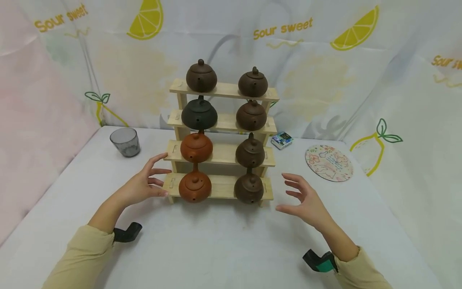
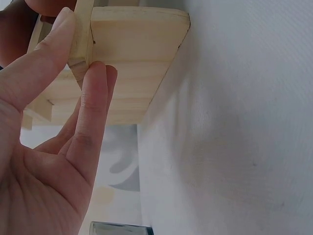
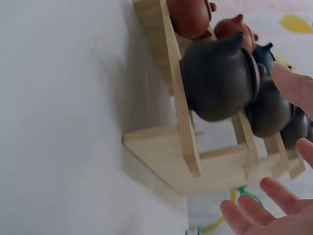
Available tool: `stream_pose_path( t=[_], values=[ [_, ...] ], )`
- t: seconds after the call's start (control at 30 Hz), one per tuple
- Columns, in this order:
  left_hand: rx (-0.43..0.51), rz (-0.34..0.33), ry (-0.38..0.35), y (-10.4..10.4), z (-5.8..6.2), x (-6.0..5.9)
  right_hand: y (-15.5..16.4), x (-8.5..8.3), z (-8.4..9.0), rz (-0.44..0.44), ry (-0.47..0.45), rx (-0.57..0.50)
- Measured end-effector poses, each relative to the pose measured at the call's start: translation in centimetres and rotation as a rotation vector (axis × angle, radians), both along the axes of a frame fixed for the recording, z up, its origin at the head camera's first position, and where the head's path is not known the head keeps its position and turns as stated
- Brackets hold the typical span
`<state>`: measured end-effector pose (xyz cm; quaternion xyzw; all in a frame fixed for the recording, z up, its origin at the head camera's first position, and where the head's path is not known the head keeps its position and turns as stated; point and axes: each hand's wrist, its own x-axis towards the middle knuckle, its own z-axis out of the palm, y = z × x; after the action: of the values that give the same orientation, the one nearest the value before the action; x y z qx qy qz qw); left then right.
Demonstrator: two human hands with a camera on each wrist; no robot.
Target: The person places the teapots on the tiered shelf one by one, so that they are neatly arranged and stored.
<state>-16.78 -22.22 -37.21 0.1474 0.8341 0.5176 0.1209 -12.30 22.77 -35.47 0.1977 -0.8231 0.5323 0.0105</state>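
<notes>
Head | rack (image 1: 220, 186) faces camera, shelves run left-right | left hand (image 1: 142, 184) touching

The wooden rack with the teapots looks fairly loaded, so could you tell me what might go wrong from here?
1. Eight teapots sit loose on the rack; a tilt could slide the top ones off.
2. Only the left hand touches the rack's end, while the right hand is apart, so a push might skew it.
3. The glass stands close by on the left.

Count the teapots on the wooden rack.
8: two per shelf on the rack; top, second, third, bottom. None apparently hidden.
</notes>
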Motion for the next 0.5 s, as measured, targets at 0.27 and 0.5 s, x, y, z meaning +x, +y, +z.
stream_pose_path(
  t=[0.27, 0.5],
  values=[
    [-0.01, 0.007, 0.016, -0.1, -0.2, 0.1, 3.3, 0.7, 0.8, -0.129, 0.017, 0.024],
    [-0.145, 0.024, 0.205, -0.4, -0.2, 0.5, 6.8, 1.0, 2.3, -0.295, 0.045, 0.202]
  ],
)
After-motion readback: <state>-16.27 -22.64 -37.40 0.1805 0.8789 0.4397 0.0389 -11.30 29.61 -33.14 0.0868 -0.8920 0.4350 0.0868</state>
